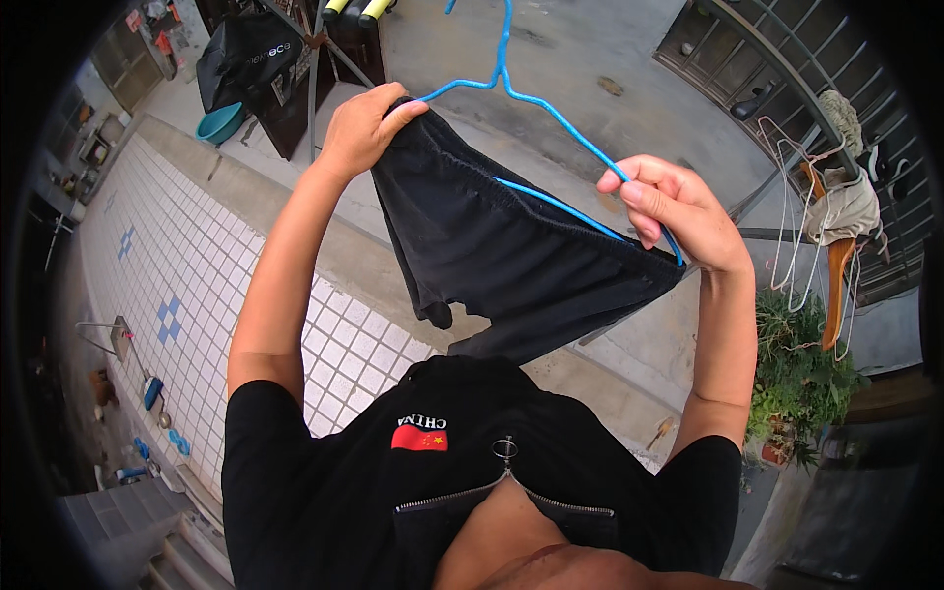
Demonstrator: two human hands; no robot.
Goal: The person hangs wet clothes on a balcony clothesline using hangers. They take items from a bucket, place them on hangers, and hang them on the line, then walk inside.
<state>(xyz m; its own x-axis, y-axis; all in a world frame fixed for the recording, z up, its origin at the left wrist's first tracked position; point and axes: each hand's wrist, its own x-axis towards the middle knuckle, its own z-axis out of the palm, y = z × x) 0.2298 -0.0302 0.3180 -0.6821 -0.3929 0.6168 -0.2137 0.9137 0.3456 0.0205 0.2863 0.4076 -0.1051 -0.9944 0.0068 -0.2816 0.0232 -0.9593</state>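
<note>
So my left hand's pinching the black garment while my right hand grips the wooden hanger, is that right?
Not quite: the head view shows your right hand gripping the blue hanger, not the wooden hanger; your left hand does pinch the black garment.

The hanger (501, 79) sits partly inside the shorts (492, 231).

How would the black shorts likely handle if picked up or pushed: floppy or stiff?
The black shorts are probably floppy, since the cloth hangs in loose folds. The gathered waistband may stretch when tugged. Pushed, they might slide along the smooth-looking blue hanger.
</note>
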